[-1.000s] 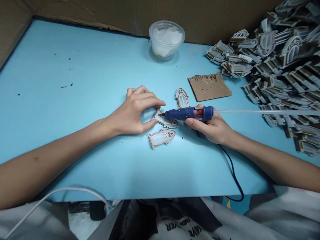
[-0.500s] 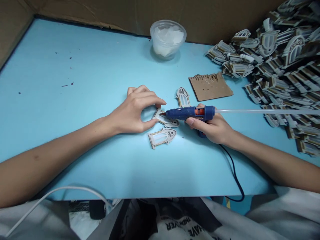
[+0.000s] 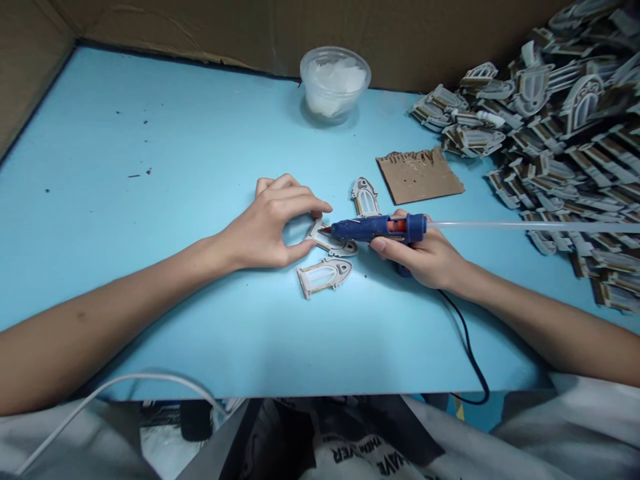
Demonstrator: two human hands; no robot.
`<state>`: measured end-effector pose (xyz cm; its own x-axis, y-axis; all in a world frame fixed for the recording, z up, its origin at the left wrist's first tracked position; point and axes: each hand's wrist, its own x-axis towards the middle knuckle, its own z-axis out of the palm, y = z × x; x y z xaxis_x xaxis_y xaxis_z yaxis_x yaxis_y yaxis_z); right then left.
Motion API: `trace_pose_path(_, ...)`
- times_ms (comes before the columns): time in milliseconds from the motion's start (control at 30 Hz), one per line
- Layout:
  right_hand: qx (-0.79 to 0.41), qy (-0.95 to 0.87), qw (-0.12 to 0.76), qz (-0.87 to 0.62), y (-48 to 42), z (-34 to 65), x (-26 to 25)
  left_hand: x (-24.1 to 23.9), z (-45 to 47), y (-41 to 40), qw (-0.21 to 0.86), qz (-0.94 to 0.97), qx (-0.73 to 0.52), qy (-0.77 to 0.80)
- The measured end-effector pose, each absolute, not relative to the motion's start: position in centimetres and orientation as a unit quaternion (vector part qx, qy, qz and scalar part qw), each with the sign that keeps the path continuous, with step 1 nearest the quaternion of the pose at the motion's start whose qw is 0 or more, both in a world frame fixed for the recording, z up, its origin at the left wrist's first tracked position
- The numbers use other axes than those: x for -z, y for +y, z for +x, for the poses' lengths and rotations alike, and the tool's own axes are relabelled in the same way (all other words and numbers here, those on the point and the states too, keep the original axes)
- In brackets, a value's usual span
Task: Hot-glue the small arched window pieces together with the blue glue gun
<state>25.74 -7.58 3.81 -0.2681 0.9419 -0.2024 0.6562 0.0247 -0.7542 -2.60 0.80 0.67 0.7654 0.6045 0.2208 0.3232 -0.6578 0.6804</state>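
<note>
My left hand (image 3: 280,223) pinches the left end of a small arched window-shaped piece (image 3: 342,249) between thumb and fingertips, on the blue tabletop. In my right hand (image 3: 420,257) is a blue hot glue gun (image 3: 367,229), its nozzle over the pinched end of that piece. A clear glue stick (image 3: 500,227) sticks out of the gun's back. The gun hides part of the held piece. A second window piece (image 3: 324,277) lies just below it, and a third window piece (image 3: 365,197) lies above the gun, its lower end against the gun's outline.
A torn cardboard square (image 3: 420,176) lies beyond my right hand. At the back stands a clear plastic tub (image 3: 334,87) with white material inside. A large heap of window pieces (image 3: 550,147) fills the right side. The gun's black cord (image 3: 469,347) runs over the table's front edge.
Both hands, the glue gun and the held piece stay nearly where they were. The whole view has shifted very slightly.
</note>
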Motion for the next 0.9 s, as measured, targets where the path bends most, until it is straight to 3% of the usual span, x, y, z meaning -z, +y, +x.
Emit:
trace_pose_path(267,-0.413,-0.67,0.189,-0.587,-7.8,25.9,-3.6,-0.7,-2.5,0.8,0.328,0.879,-0.204,0.279)
trace_pose_path(400,-0.469,-0.664,0.301,-0.499,-7.7,25.7,-3.7,-0.5,-2.6,0.9,0.342,0.876,-0.2,0.275)
trace_pose_path(500,-0.35,-0.69,0.369,-0.515,-7.4,26.0,-3.4,-0.4,-2.6,1.0,0.329,0.882,-0.201,0.271)
trace_pose_path(567,-0.298,-0.667,0.376,-0.57,-7.1,26.4,-2.9,-0.4,-2.7,0.9,0.32,0.881,-0.195,0.288)
trace_pose_path(667,-0.341,-0.603,0.37,-0.619,-7.0,26.8,-2.3,-0.5,-2.8,0.9,0.315,0.864,-0.176,0.351)
trace_pose_path(800,-0.429,-0.61,0.342,-0.572,-7.2,27.1,-2.0,-0.5,-3.0,1.1,0.296,0.849,-0.18,0.398)
trace_pose_path(900,-0.404,-0.619,0.362,-0.569,-7.2,27.3,-1.8,0.0,-3.1,1.2,0.267,0.872,-0.213,0.35)
